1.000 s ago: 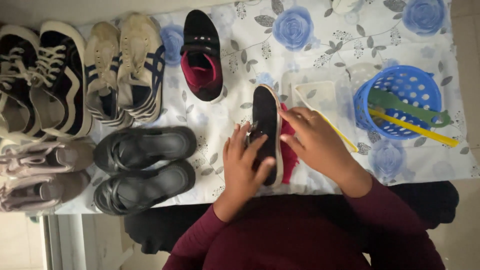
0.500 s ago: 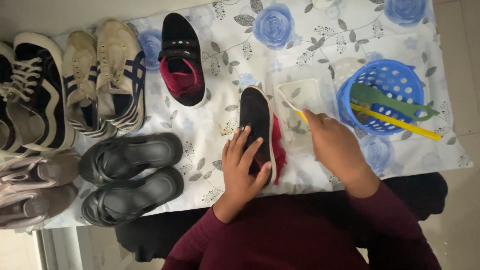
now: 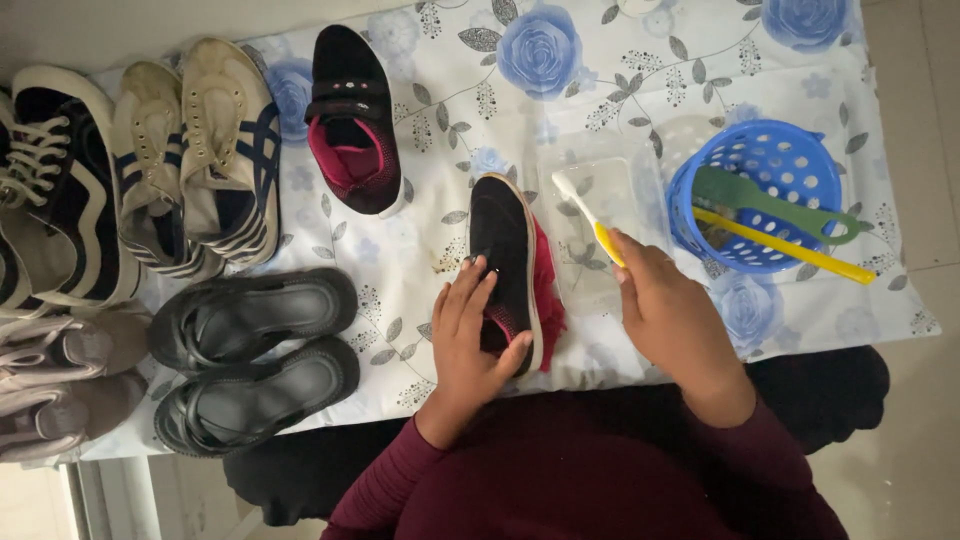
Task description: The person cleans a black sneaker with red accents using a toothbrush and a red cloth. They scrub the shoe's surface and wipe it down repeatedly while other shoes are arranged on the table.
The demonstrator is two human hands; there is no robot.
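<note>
My left hand (image 3: 470,335) grips a small black shoe (image 3: 503,250) with a pink-red lining, holding it on its side on the floral cloth (image 3: 440,130). My right hand (image 3: 672,320) holds a yellow-handled toothbrush (image 3: 590,220), whose white bristle head sits over a clear plastic container (image 3: 600,235) just right of the shoe. The matching black shoe (image 3: 352,120) with pink inside lies upright farther back on the cloth.
A blue perforated basket (image 3: 770,165) at right holds a green brush and a yellow-handled brush. Left of the shoe lie black sandals (image 3: 250,360), cream sneakers with navy stripes (image 3: 200,150), black-and-white sneakers (image 3: 50,190) and brown shoes (image 3: 60,380).
My right hand left the shoe and moved right, bringing the toothbrush head over the clear container. My left hand keeps its hold on the black shoe.
</note>
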